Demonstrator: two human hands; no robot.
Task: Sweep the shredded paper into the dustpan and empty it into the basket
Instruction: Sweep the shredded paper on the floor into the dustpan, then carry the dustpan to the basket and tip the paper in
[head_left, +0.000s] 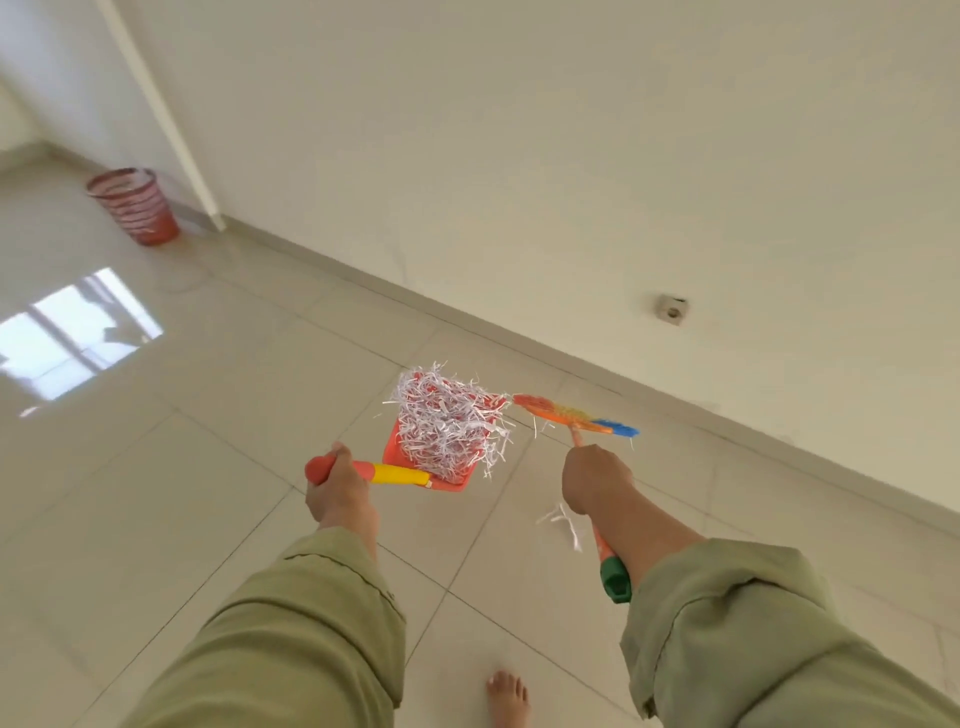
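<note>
My left hand (337, 488) grips the red-and-yellow handle of an orange dustpan (444, 480), held above the floor. A heap of white shredded paper (449, 421) fills the pan and hangs over its edges. My right hand (595, 480) grips the orange handle of a small broom (576, 415) whose orange, yellow and blue head sits just right of the pan, near the paper. A few loose paper strips (563, 522) lie on the floor below my right hand. The red mesh basket (136, 205) stands far off at the upper left, against the wall.
Pale glossy floor tiles (208, 467) stretch between me and the basket. A white wall with a skirting board runs diagonally behind; a wall socket (672, 309) sits low on it. My bare foot (506, 699) shows at the bottom.
</note>
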